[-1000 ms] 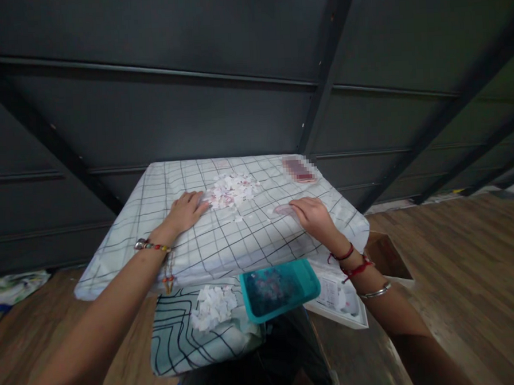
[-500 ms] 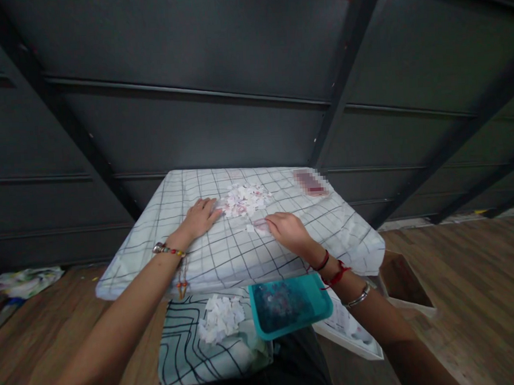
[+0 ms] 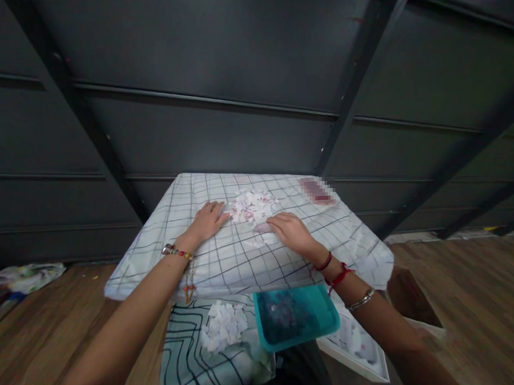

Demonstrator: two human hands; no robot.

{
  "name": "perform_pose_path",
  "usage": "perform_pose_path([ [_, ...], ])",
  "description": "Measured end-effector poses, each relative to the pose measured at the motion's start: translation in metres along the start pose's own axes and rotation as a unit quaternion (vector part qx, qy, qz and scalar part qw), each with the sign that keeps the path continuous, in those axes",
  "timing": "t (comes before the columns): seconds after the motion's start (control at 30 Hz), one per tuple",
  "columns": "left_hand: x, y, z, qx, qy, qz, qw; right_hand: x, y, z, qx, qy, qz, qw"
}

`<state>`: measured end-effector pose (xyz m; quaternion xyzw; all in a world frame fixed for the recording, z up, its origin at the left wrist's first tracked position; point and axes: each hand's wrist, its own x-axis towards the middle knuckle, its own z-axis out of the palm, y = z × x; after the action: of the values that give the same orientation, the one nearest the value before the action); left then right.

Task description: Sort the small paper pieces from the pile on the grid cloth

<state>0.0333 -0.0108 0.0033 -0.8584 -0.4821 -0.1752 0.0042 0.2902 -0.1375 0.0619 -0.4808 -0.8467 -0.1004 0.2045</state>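
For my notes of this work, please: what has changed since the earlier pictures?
The right hand moved left across the checked cloth to the near side of the scrap pile, keeping hold of a thin pale piece. The left hand stayed beside the pile; the teal tray stayed put.

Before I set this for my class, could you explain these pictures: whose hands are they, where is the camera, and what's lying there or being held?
There is no machine: these are one person's bare hands, seen by a single camera worn on the head, looking forward and down. On the checked cloth lie a heap of paper scraps and a blurred-out item. The right hand pinches a pale piece; the left hand is beside the heap, its grip unclear. Nearer the camera are a teal tray and a second heap.
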Motion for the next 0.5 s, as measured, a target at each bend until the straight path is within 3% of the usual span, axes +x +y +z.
perform_pose_path([
  [0.17,0.001,-0.003,0.003,0.0,-0.001,0.0,1.0,0.016,0.009,0.004,-0.055,0.002,0.036,0.998],
  [0.5,0.002,-0.006,0.006,-0.004,0.018,0.017,1.0,0.005,0.002,0.0,-0.054,-0.036,-0.065,0.996],
])
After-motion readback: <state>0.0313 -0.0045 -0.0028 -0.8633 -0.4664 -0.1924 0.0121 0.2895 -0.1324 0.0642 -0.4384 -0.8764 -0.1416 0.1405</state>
